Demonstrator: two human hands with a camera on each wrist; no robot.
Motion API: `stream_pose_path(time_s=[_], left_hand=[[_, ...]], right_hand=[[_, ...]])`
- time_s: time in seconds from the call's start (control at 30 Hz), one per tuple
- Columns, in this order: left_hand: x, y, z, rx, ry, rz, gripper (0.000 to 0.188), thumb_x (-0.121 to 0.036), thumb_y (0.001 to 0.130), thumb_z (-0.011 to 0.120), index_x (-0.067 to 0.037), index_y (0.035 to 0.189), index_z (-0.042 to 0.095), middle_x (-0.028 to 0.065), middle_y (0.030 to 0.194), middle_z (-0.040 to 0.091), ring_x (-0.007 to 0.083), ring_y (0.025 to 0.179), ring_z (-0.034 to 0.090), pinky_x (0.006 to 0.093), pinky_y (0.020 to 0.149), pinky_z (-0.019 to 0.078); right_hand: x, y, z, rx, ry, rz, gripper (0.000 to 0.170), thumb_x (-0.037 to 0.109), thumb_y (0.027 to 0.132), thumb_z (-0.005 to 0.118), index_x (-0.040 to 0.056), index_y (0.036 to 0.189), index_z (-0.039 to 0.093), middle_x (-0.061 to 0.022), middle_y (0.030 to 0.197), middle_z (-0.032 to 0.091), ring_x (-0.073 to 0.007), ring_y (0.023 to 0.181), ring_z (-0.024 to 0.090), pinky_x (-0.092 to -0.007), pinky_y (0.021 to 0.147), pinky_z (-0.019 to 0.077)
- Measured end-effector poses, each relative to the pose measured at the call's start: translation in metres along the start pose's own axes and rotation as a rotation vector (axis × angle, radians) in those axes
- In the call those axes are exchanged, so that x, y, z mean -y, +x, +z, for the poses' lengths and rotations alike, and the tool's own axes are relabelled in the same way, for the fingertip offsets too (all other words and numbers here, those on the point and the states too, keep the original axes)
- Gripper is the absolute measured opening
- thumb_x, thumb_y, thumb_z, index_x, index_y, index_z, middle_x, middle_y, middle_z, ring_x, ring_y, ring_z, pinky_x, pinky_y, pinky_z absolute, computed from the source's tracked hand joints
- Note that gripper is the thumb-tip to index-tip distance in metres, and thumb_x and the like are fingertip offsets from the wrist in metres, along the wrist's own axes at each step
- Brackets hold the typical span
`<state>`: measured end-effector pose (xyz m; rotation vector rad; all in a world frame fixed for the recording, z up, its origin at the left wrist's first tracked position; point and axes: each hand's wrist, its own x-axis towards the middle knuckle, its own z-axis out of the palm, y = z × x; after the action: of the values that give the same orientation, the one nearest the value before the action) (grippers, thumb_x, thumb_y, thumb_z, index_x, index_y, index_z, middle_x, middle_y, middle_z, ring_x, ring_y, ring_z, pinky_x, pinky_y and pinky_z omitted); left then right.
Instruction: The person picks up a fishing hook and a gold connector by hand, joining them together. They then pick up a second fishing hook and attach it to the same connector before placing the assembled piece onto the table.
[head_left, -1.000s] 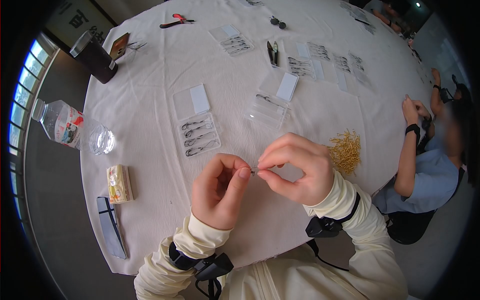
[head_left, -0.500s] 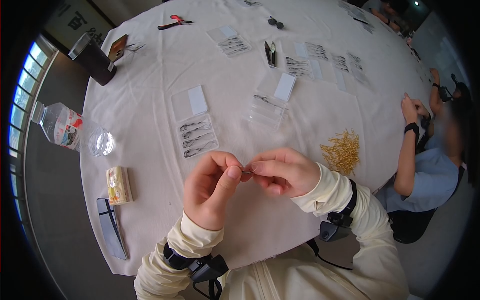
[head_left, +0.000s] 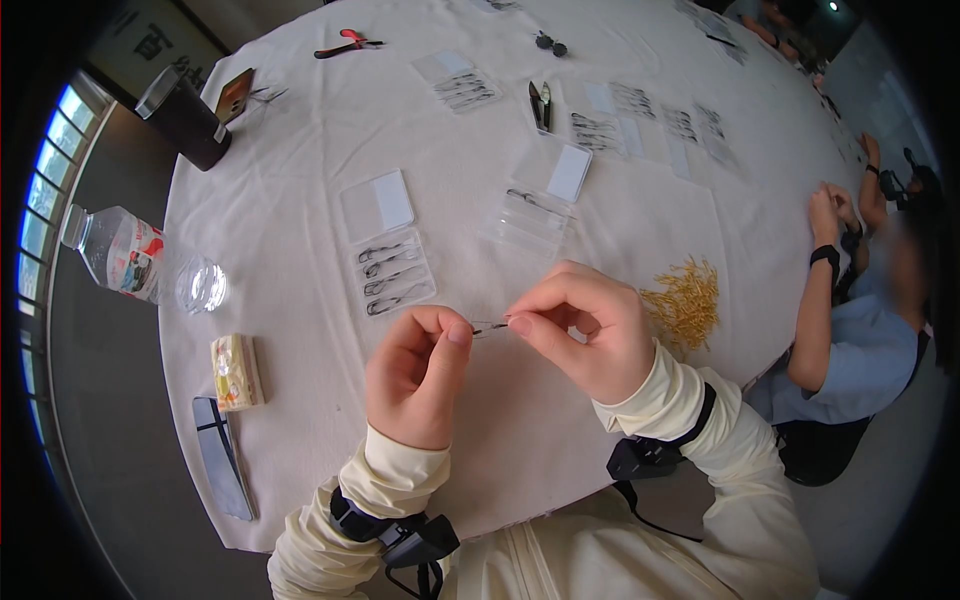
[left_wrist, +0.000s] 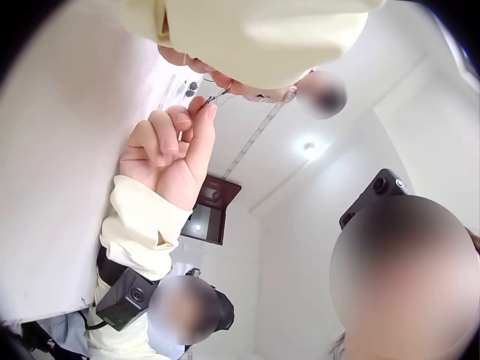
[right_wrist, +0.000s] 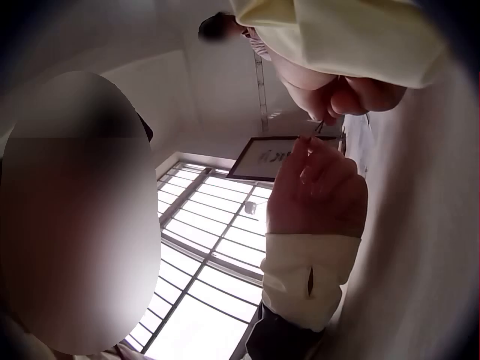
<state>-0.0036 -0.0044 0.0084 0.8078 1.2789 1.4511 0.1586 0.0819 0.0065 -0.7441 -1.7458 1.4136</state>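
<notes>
In the head view a thin dark wire-like piece (head_left: 489, 328) spans the small gap between both hands, above the white cloth. My left hand (head_left: 415, 375) pinches one end between thumb and forefinger, its other fingers curled. My right hand (head_left: 590, 335) pinches the opposite end with thumb and fingertips. What exactly the piece is, is too small to tell. Behind the hands lies an open clear box (head_left: 396, 272) with several dark looped pieces in it. Another clear box (head_left: 532, 222) holds a dark piece in its upper part. A pile of gold-coloured pieces (head_left: 686, 305) lies right of my right hand.
Left on the table (head_left: 300, 420) stand a plastic bottle (head_left: 135, 255), a dark tumbler (head_left: 190, 125), a tissue pack (head_left: 236, 372) and a grey strip (head_left: 223, 458). Farther back lie red-handled pliers (head_left: 350, 44), dark cutters (head_left: 541, 106) and more boxes. A person (head_left: 845, 330) sits at the right.
The right hand turned and came in close to the left, then turned back and drew away to the right, widening the gap. The left hand shifted slightly left, keeping its pinch.
</notes>
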Motion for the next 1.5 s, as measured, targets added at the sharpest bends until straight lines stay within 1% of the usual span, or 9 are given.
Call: stream_pose_path(time_s=[0.07,0.17,0.57,0.7,0.8,0.87,1.07,1.3,1.5], left_hand=[[0.002,0.000,0.000,-0.019,-0.037,-0.045,0.013,-0.015,0.098,0.055,-0.003,0.094,0.055,-0.0032,0.071,0.048,0.0042,0.054,0.036,0.0207,0.048,0.0281],[0.000,-0.001,0.001,-0.026,-0.089,-0.104,0.012,-0.015,0.098,0.055,-0.003,0.095,0.056,-0.0028,0.070,0.049,0.0046,0.054,0.036,0.0207,0.048,0.0280],[0.008,-0.003,0.000,0.012,-0.420,-0.204,0.011,-0.014,0.099,0.051,-0.005,0.095,0.055,-0.0004,0.076,0.051,0.0047,0.056,0.038,0.0208,0.048,0.0281],[0.010,-0.006,0.005,-0.001,-0.363,-0.158,0.016,-0.020,0.100,0.055,-0.004,0.096,0.057,-0.0027,0.074,0.051,0.0042,0.059,0.041,0.0209,0.051,0.0327],[0.007,-0.008,0.011,-0.081,-0.135,-0.024,0.013,-0.015,0.099,0.056,-0.003,0.096,0.056,-0.0029,0.075,0.052,0.0032,0.061,0.045,0.0202,0.053,0.0360],[0.011,-0.006,0.013,-0.134,0.053,0.204,0.007,-0.008,0.096,0.060,-0.002,0.096,0.055,-0.0026,0.075,0.055,0.0026,0.064,0.049,0.0196,0.055,0.0396],[0.018,0.000,0.009,-0.105,0.395,0.482,0.007,-0.001,0.091,0.062,-0.001,0.093,0.055,0.0015,0.077,0.061,0.0038,0.060,0.052,0.0191,0.054,0.0410],[0.018,-0.004,0.010,-0.055,0.290,0.372,0.006,-0.002,0.093,0.061,0.000,0.093,0.056,0.0044,0.082,0.065,0.0049,0.063,0.056,0.0194,0.055,0.0425],[0.012,-0.007,0.011,-0.037,0.210,0.247,0.007,-0.005,0.095,0.060,0.002,0.096,0.056,0.0038,0.083,0.064,0.0048,0.069,0.057,0.0188,0.061,0.0441]], right_hand=[[0.009,0.002,-0.003,-0.011,-0.338,-0.306,0.007,0.000,0.083,0.071,0.0032,0.087,0.067,-0.0011,0.077,0.058,-0.0086,0.058,0.053,-0.0238,0.053,0.0440],[0.008,0.003,-0.002,0.011,-0.347,-0.401,0.009,-0.001,0.082,0.072,0.0044,0.087,0.066,-0.0038,0.082,0.059,-0.0111,0.060,0.054,-0.0247,0.053,0.0438],[0.007,0.004,0.000,0.185,-0.301,-0.442,0.008,0.000,0.084,0.069,0.0041,0.087,0.063,-0.0072,0.092,0.059,-0.0175,0.076,0.060,-0.0278,0.066,0.0491],[0.007,0.003,0.003,0.174,-0.284,-0.416,0.007,0.002,0.085,0.069,0.0048,0.087,0.063,-0.0092,0.098,0.061,-0.0193,0.082,0.062,-0.0279,0.072,0.0499],[0.000,0.001,0.008,0.179,-0.142,-0.326,0.004,0.005,0.090,0.066,0.0036,0.090,0.062,-0.0094,0.103,0.062,-0.0168,0.085,0.062,-0.0279,0.077,0.0504],[-0.002,-0.004,0.016,0.149,0.338,-0.029,0.009,0.010,0.096,0.061,0.0010,0.093,0.062,-0.0087,0.105,0.063,-0.0134,0.090,0.061,-0.0269,0.080,0.0503],[0.001,-0.005,0.008,0.125,0.310,0.115,0.017,0.014,0.098,0.059,-0.0022,0.098,0.062,-0.0084,0.101,0.066,-0.0107,0.088,0.061,-0.0245,0.079,0.0512],[0.005,-0.005,0.008,0.047,0.255,0.131,0.010,0.008,0.097,0.059,-0.0022,0.093,0.060,-0.0070,0.092,0.067,-0.0104,0.081,0.063,-0.0234,0.074,0.0519],[0.001,-0.004,0.009,0.001,0.058,-0.084,0.003,-0.002,0.092,0.060,-0.0015,0.089,0.058,-0.0085,0.089,0.068,-0.0112,0.080,0.065,-0.0253,0.071,0.0531]])
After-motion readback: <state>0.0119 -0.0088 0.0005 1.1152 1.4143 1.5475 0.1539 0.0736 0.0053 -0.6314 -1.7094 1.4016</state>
